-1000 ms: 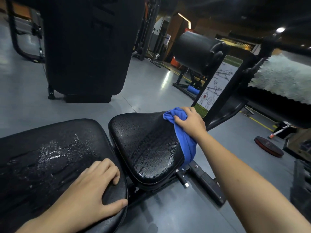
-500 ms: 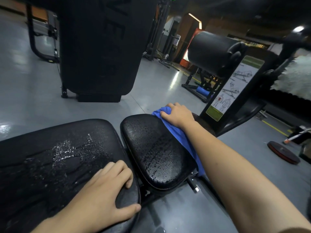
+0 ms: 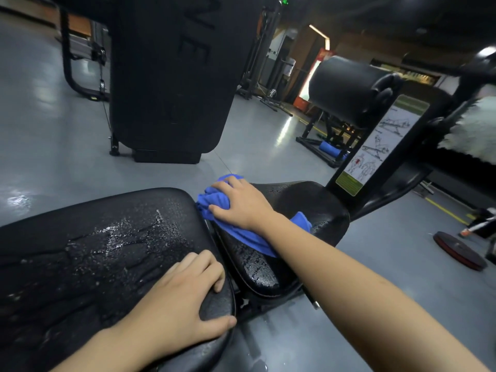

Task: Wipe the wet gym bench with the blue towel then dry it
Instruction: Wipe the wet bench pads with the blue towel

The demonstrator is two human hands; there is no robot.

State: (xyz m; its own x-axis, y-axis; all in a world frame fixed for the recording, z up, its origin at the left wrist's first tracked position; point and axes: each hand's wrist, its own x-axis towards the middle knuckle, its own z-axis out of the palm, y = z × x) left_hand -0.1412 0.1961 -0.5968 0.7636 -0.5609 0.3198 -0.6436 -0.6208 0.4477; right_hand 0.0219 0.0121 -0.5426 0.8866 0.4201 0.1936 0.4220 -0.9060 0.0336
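Note:
The black gym bench has a long back pad [image 3: 88, 237] on the left, covered with water puddles and drops, and a smaller seat pad [image 3: 316, 208] on the right, also beaded with water. My right hand [image 3: 241, 202] presses the bunched blue towel [image 3: 214, 202] onto the seat pad's near-left end, right beside the gap between the pads. A tail of the towel trails under my forearm. My left hand [image 3: 182, 299] rests on the back pad's right corner, fingers curled over its edge, holding nothing loose.
A roller pad [image 3: 349, 89] and an exercise chart [image 3: 375, 146] stand beyond the seat. A tall black machine housing [image 3: 171, 76] stands on the grey floor behind. A weight plate [image 3: 459, 249] lies on the floor at right; a white fluffy cloth [image 3: 475, 130] hangs far right.
My right hand has swept the blue towel across the seat pad from its far right end to its left end near the gap. My left hand stays on the back pad.

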